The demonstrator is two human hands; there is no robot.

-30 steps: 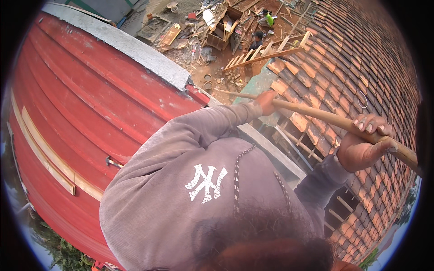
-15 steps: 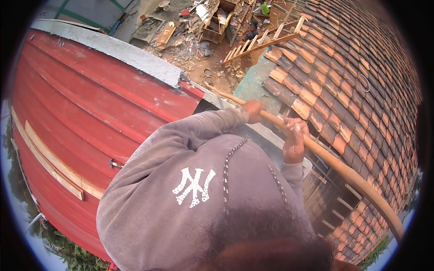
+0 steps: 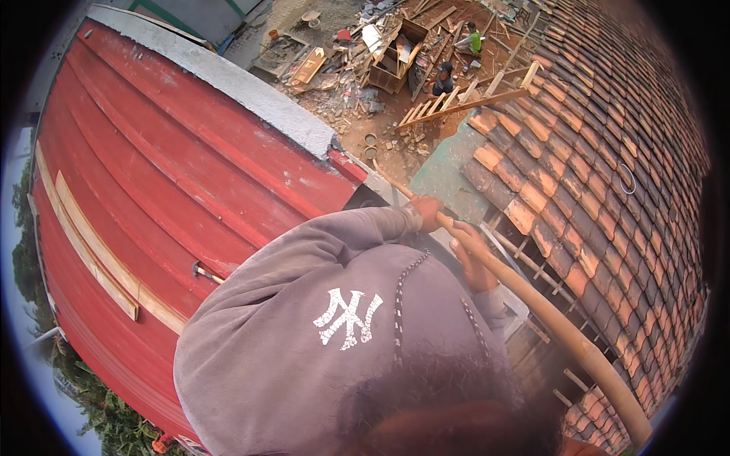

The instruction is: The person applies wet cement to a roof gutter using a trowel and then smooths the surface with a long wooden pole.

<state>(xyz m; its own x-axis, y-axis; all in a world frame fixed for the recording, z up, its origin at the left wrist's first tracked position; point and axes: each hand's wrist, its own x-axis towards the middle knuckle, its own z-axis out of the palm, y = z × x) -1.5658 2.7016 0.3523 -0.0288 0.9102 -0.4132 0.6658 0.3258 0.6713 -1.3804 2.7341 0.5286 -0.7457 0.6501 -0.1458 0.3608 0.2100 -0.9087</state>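
A long pale-brown pole (image 3: pixel 525 292), which looks like bamboo, slants from the upper middle down to the lower right. My left hand (image 3: pixel 426 213) is wrapped round it toward its thinner far end. A little nearer along the pole, my right hand (image 3: pixel 474 264) is against its near side, thumb pointing up and its other fingers partly hidden by the pole. The thin far tip reaches past the wall edge over the ground below. The thick near end runs out toward the lower right rim.
To the left slopes a red metal roof (image 3: pixel 175 167) with wooden planks (image 3: pixel 99 251) and a hammer (image 3: pixel 205 272) on it. At right lies a tiled roof (image 3: pixel 608 175) with exposed battens. Below are debris, a wooden ladder (image 3: pixel 464 106) and two people, one in green (image 3: pixel 473 42).
The view has shifted, so the roofs and ground appear lower and more to the right. My right thumb, earlier over the pole, is now beside it. The pole slants more steeply.
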